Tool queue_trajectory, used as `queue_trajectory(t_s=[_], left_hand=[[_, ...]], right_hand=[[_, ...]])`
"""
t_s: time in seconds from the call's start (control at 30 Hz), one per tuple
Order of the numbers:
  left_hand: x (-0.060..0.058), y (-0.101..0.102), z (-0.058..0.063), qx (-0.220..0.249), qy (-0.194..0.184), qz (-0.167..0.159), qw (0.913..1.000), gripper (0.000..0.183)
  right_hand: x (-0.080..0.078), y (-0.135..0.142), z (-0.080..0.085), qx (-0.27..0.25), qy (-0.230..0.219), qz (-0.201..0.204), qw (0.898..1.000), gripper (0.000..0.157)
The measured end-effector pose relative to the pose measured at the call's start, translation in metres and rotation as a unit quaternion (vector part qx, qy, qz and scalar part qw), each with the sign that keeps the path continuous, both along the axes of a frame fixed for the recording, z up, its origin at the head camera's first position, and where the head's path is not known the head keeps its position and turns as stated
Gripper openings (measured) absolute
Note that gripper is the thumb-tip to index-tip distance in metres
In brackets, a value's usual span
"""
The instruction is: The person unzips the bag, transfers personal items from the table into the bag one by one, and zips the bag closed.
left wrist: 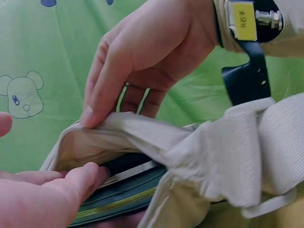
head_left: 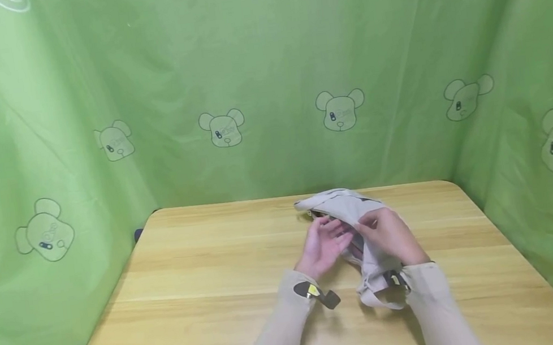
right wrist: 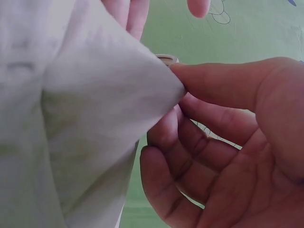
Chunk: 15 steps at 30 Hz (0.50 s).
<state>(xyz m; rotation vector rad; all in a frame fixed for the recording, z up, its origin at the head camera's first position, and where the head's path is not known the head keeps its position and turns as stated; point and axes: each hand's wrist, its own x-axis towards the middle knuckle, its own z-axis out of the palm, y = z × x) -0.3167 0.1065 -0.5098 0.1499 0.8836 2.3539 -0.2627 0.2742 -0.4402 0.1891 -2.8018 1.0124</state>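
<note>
A light grey fabric bag (head_left: 344,203) with a strap lies towards the back of the table, its zipped mouth gaping. My right hand (head_left: 392,234) pinches the edge of that mouth between thumb and fingers and lifts the cloth. From the left, my left hand (head_left: 322,247) reaches palm up into the opening, fingers fairly straight and the thumb (left wrist: 4,124) apart from them. In the left wrist view its fingertips are beside a dark green item (left wrist: 124,194) with a yellow-green zip inside the bag. Much of that item is hidden by the bag's cloth.
A wide webbing strap (left wrist: 237,152) with a pale buckle hangs from the bag's near end. The wooden table (head_left: 208,294) spreads around it. Green curtains (head_left: 280,160) printed with bear heads enclose the back and both sides.
</note>
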Motion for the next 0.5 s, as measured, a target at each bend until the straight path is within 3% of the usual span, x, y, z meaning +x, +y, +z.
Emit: queue_trajectory(t_s=[0.3, 0.5], left_hand=[[0.0068, 0.0037, 0.0031, 0.017, -0.005, -0.005, 0.9998, 0.066], [0.0084, 0.0002, 0.0011, -0.015, -0.002, 0.001, 0.9999, 0.073]], right_hand=[[0.0002, 0.0006, -0.002, -0.004, 0.008, 0.003, 1.0, 0.018], [-0.0015, 0.0044, -0.0047, 0.003, -0.004, -0.001, 1.0, 0.024]])
